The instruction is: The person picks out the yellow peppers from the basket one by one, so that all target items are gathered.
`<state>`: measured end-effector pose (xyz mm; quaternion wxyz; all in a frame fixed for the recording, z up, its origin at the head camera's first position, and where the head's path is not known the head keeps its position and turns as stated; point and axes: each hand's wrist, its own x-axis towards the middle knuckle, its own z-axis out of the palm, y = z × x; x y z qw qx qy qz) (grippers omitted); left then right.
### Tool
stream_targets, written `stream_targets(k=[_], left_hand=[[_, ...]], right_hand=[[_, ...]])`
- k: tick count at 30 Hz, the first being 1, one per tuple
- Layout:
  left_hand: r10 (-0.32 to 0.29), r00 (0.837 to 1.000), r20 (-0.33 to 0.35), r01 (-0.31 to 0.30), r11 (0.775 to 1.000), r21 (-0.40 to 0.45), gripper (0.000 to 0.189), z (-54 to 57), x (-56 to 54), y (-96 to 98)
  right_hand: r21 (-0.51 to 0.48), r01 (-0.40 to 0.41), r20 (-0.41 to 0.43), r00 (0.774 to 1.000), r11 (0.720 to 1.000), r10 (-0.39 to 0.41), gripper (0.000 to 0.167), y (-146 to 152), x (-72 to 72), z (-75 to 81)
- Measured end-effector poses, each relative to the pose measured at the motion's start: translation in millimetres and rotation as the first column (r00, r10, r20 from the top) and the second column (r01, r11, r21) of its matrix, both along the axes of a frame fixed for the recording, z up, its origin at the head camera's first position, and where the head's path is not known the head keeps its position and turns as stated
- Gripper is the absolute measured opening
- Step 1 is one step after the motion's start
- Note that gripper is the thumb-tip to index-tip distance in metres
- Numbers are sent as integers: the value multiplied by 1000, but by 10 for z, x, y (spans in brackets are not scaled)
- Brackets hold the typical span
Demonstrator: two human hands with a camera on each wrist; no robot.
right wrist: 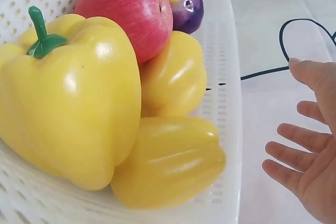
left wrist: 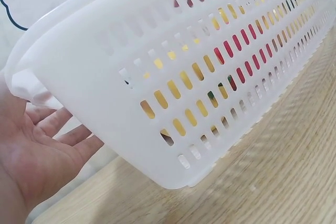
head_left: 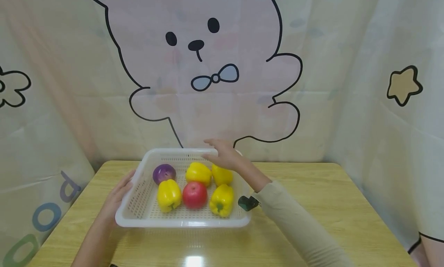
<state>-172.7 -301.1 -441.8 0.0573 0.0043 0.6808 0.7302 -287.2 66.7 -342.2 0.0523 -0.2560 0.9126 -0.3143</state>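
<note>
A white perforated plastic basket [head_left: 184, 223] stands on the table. In it lie a red apple [head_left: 195, 195], a round purple fruit or vegetable [head_left: 164, 174] and several yellow bell peppers [head_left: 169, 195], one showing its green stem [right wrist: 44, 38] in the right wrist view. My left hand [head_left: 118, 197] is at the basket's left side, its fingers extended and partly hidden behind the end wall in the left wrist view. Over the far right corner reaches my right hand [head_left: 224, 155], fingers spread and holding nothing. From the right wrist it appears just outside the rim [right wrist: 235, 103].
The light wooden table [head_left: 295, 197] extends to both sides and in front of the basket. A curtain with a cartoon bear [head_left: 208, 105] hangs right behind the table, and more printed cloth [head_left: 392, 143] flanks it. A dark green object [head_left: 248, 203] sits at the right sleeve's cuff.
</note>
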Motion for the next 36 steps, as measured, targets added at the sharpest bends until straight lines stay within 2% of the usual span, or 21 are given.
stream_targets(k=[10, 18, 23, 30, 36], left_hand=[[-12, 999, -32, 13, 1000, 24, 57, -47, 11, -1], [-20, 998, -60, 23, 998, 53, 43, -75, 18, -10], [-32, 997, -76, 38, 997, 69, 47, -73, 11, -6], [-47, 994, -99, 56, 994, 89, 46, -79, -8, -8], [-39, 994, -103, 47, 997, 69, 49, -72, -9, -9]], right_hand=[[-54, -3, 29, 1000, 999, 5, 58, -130, -11, -120], [-114, -1, 72, 997, 993, 9, 59, -196, -28, -205], [-141, -8, 93, 995, 990, 21, 60, -238, -42, -263], [-151, -31, 99, 994, 988, 47, 62, -310, -73, -336], [-132, -7, 135, 991, 991, 25, 61, -349, -60, -364]])
